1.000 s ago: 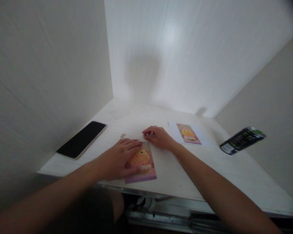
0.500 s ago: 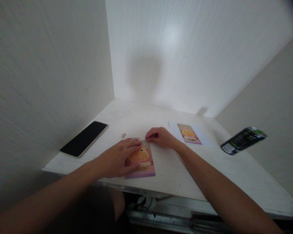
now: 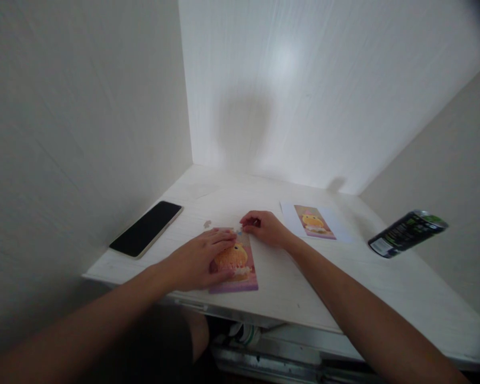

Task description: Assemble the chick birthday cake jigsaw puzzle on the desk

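Observation:
A small jigsaw puzzle (image 3: 244, 269) with a yellow chick on a pink and purple ground lies near the table's front edge. My left hand (image 3: 202, 258) rests flat over its left side, fingers stretched out and covering part of the picture. At the puzzle's upper right corner, my right hand (image 3: 262, 226) has thumb and forefinger pinched together. Something small and pale may be at these fingertips, too small to make out. One loose puzzle piece (image 3: 207, 224), greyish-brown, lies just beyond the upper left corner.
To the left lies a phone (image 3: 146, 229) with a dark screen. A printed picture of the same chick (image 3: 315, 223) lies on white paper (image 3: 290, 216) at the right. Farther right stands a black and green can (image 3: 408, 233). Pale panels (image 3: 240, 69) enclose the table (image 3: 280, 298).
The whole view has shifted slightly, so things sit a little farther right. Both hands keep nearly the same places at the puzzle.

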Demonstrator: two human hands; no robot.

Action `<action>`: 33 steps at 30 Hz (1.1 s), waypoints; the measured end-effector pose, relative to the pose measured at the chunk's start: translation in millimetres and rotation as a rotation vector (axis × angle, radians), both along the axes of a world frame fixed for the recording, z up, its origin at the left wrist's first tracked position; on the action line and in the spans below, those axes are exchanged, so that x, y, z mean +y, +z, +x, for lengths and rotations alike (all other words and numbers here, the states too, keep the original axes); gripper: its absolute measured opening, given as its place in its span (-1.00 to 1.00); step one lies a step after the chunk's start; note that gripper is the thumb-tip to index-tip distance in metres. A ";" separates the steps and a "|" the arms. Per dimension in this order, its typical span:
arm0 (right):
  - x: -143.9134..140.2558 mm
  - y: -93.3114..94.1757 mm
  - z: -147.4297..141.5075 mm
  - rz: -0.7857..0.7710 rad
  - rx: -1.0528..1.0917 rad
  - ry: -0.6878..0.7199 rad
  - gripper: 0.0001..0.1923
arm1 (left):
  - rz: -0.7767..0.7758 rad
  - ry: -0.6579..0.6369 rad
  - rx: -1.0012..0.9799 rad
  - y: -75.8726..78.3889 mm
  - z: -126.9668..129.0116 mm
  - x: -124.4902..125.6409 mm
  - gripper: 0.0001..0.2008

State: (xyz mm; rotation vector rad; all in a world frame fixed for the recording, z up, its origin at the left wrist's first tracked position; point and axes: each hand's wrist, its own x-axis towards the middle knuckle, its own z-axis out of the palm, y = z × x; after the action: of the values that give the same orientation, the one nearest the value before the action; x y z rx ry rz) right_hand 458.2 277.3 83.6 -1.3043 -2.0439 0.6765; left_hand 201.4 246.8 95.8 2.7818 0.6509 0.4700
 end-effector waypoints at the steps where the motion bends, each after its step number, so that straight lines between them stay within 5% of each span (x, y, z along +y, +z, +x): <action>1: -0.3 0.7 -0.1 0.000 -0.004 0.003 -0.87 | 0.004 0.000 0.002 0.4 0.1 -1.2 -0.39; 4: -1.7 2.7 -0.4 0.003 -0.009 0.015 -0.86 | 0.028 0.032 -0.027 2.3 1.0 -2.2 -0.47; 9: -2.2 2.7 -3.1 0.085 -0.019 -0.088 -0.84 | 0.177 0.480 -0.100 9.0 -1.5 19.3 -0.69; 11: -1.7 2.1 -4.2 0.131 -0.011 -0.131 -0.83 | 0.178 0.544 -0.032 11.5 -3.8 32.1 -0.69; 21: -1.6 2.8 1.4 0.120 -0.099 -0.002 -0.84 | 0.042 0.500 0.041 18.6 10.1 52.1 -0.78; 33: 0.2 6.6 14.9 0.076 -0.057 0.122 -0.59 | -0.015 0.287 -0.026 20.6 43.8 58.5 -0.83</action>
State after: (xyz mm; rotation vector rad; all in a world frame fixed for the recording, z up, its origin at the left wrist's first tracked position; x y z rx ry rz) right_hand 473.1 277.5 90.2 -1.1764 -2.1877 0.6150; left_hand 245.2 305.3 116.4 2.6732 1.0499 0.5517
